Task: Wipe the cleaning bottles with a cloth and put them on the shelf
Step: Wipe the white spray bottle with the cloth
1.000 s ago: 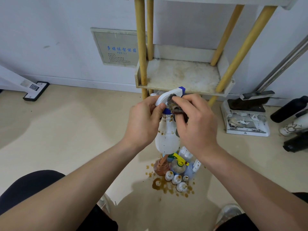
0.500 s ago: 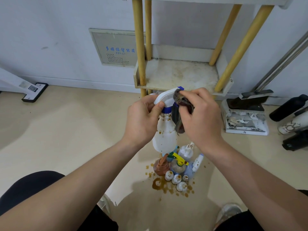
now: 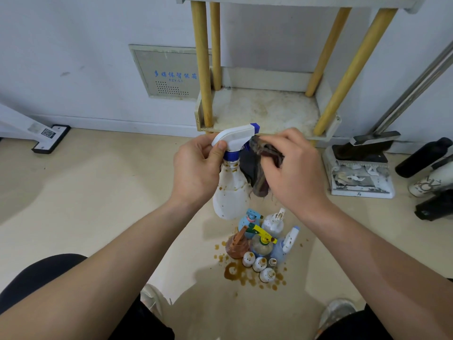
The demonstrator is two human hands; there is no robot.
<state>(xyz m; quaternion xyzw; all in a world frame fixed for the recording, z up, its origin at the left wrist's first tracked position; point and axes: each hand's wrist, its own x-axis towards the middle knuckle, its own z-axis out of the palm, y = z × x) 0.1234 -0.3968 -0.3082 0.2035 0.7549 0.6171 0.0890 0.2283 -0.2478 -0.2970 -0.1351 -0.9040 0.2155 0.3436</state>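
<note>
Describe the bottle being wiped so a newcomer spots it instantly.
Look in front of the yellow-legged shelf, above the bottles clustered on the floor. The left hand holds it: a white spray bottle with a blue collar, the only one lifted.

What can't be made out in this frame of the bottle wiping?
Head view only.
Cloth: partly covered by the right hand; whether it touches the spray bottle is unclear.
Bottle neck: partly hidden by the left hand.
Shelf: upper tier cut by the top edge.
Floor bottles: labels too small to read.
Black bottle: cut by the right edge.
</note>
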